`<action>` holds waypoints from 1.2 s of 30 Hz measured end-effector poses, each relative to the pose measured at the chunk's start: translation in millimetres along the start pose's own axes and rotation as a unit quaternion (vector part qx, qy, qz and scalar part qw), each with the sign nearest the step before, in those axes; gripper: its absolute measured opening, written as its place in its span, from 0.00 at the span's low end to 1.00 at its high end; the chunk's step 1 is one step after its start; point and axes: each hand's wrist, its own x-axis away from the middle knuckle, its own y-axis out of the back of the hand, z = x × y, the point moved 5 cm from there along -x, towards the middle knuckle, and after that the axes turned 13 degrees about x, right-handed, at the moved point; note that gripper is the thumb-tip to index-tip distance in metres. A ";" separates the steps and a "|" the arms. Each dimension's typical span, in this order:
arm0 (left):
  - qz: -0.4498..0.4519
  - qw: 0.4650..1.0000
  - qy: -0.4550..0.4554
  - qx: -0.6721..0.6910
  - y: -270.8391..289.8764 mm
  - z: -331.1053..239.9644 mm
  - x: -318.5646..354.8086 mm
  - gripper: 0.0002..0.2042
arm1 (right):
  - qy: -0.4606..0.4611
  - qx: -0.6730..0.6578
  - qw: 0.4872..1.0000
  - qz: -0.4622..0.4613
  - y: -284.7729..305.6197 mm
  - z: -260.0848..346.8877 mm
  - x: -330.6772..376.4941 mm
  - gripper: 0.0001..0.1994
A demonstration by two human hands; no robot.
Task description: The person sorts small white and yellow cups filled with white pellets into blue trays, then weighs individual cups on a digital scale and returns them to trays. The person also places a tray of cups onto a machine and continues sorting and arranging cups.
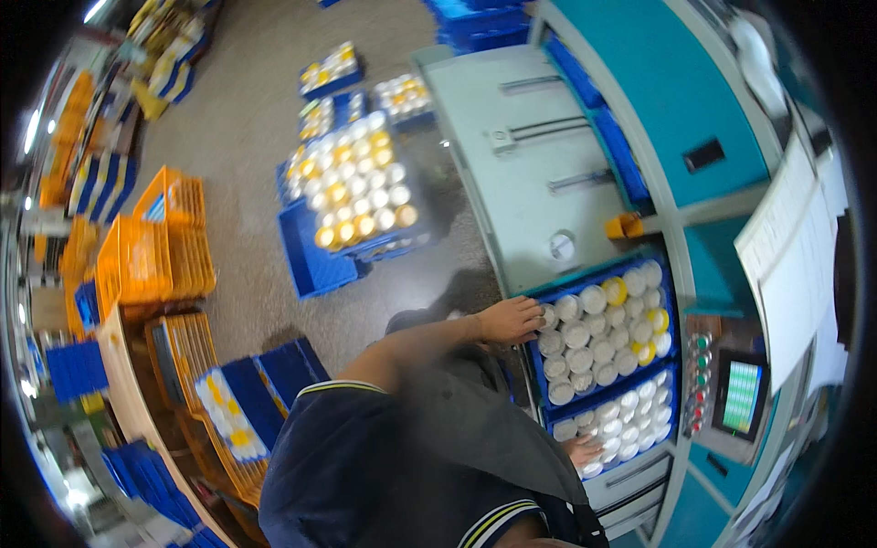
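My left hand (512, 320) is at the near upper corner of a blue tray (671, 310) on the machine's bench, its fingers closed over the rim. Rows of round white pieces, like caps or small cups, fill that tray, with several yellow ones among them. Directly below it in the picture lies a second blue tray (674, 402), packed with similar white round pieces (630, 416). My right hand (580, 449) rests at this tray's near edge, fingers stretched out over the pieces. A single round white piece (562, 245) lies apart on the pale bench.
A teal machine (667, 100) has a button panel (700, 384) and a screen (741, 397) at right. Papers (786, 237) hang beside it. On the floor stand stacked trays of white and yellow pieces (361, 183), an unfilled blue tray (311, 256) and orange crates (151, 256).
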 end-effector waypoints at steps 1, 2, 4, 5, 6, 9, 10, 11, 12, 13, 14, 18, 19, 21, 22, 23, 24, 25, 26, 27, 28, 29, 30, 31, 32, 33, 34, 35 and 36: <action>-0.010 1.000 0.015 -0.002 8.6 -1.3 16.1 0.19 | 0.009 0.000 1.000 -0.015 0.3 -3.6 -1.3 0.28; -0.017 0.999 0.027 -0.002 19.1 -2.4 34.7 0.17 | 0.007 0.020 0.999 -0.045 2.9 -6.6 -2.4 0.28; -0.009 0.998 0.059 -0.019 37.9 -1.8 69.9 0.14 | 0.021 -0.028 0.998 -0.043 6.2 -5.0 -9.3 0.27; 0.004 0.996 0.085 -0.020 47.3 1.3 88.5 0.14 | 0.003 -0.020 0.997 -0.077 13.7 -1.9 -13.5 0.26; 0.024 0.993 0.115 -0.017 56.3 4.6 109.8 0.14 | 0.000 -0.031 0.997 -0.076 20.5 5.2 -18.7 0.26; 0.042 0.976 0.215 -0.015 81.6 19.7 179.6 0.12 | -0.002 -0.060 0.996 -0.072 52.0 51.2 -29.1 0.24; 0.040 0.967 0.249 -0.015 89.4 26.3 205.3 0.11 | 0.003 -0.066 0.995 -0.074 64.7 73.8 -35.1 0.23; 0.063 0.945 0.319 -0.029 95.8 35.6 236.4 0.11 | 0.001 -0.076 0.995 -0.067 76.0 102.4 -34.7 0.23; 0.089 0.917 0.387 -0.039 102.9 42.8 270.3 0.11 | 0.041 -0.092 0.994 -0.049 90.6 134.2 -30.4 0.22; 0.128 0.879 0.457 -0.045 108.7 48.4 304.7 0.11 | 0.016 -0.065 0.996 -0.064 106.9 161.8 -26.4 0.22; 0.128 0.849 0.513 -0.020 119.2 53.1 341.1 0.11 | 0.052 -0.083 0.994 -0.042 118.7 198.9 -18.8 0.21; 0.057 0.734 0.672 0.075 179.2 56.7 474.8 0.14 | 0.095 -0.119 0.988 0.025 175.0 328.3 5.3 0.19; 0.034 0.711 0.696 0.090 192.8 55.3 504.4 0.17 | 0.109 -0.144 0.982 0.062 187.4 359.0 12.8 0.19; -0.048 0.700 0.710 0.051 217.5 44.3 563.4 0.20 | 0.194 -0.231 0.949 0.088 217.6 421.1 29.6 0.18; -0.107 0.662 0.740 0.057 227.4 39.9 598.7 0.22 | 0.233 -0.237 0.937 0.104 228.7 452.6 36.3 0.18; -0.169 0.613 0.770 0.062 236.4 41.4 633.3 0.23 | 0.278 -0.249 0.921 0.109 239.4 485.8 41.2 0.18; -0.222 0.572 0.787 0.060 239.0 33.4 668.4 0.23 | 0.307 -0.283 0.896 0.148 245.2 518.7 47.1 0.18; -0.271 0.548 0.788 0.070 238.6 26.5 701.4 0.22 | 0.335 -0.317 0.868 0.185 251.6 549.1 54.5 0.18; -0.314 0.523 0.789 0.068 236.8 16.0 733.9 0.22 | 0.397 -0.329 0.839 0.174 262.5 582.3 63.5 0.19; -0.366 0.496 0.785 0.060 235.8 7.3 762.9 0.21 | 0.448 -0.364 0.800 0.164 273.7 619.8 72.0 0.19; -0.411 0.468 0.780 0.051 230.5 -3.6 787.2 0.22 | 0.497 -0.363 0.771 0.165 286.2 652.9 80.9 0.18; -0.471 0.440 0.764 0.032 226.1 -19.4 810.6 0.22 | 0.533 -0.378 0.737 0.177 300.8 684.0 89.0 0.18; -0.476 0.420 0.770 0.064 217.1 -28.3 830.6 0.22 | 0.535 -0.407 0.720 0.173 317.3 713.6 98.1 0.17; -0.481 0.378 0.783 0.112 205.8 -36.0 847.9 0.22 | 0.535 -0.431 0.704 0.178 334.1 742.1 108.8 0.17; -0.479 0.396 0.776 0.108 200.5 -45.7 856.1 0.21 | 0.532 -0.444 0.696 0.185 350.5 769.1 120.9 0.16; -0.456 0.379 0.794 0.134 191.4 -51.4 863.0 0.21 | 0.528 -0.458 0.688 0.196 365.2 796.7 134.8 0.16; -0.476 0.397 0.767 0.165 189.1 -54.1 867.2 0.21 | 0.520 -0.470 0.681 0.212 377.2 823.5 151.0 0.15; -0.480 0.399 0.756 0.197 188.7 -53.4 873.2 0.22 | 0.534 -0.474 0.669 0.207 388.9 849.2 169.8 0.15; -0.518 0.374 0.741 0.204 191.5 -51.4 881.0 0.23 | 0.549 -0.472 0.659 0.202 397.4 874.4 191.1 0.14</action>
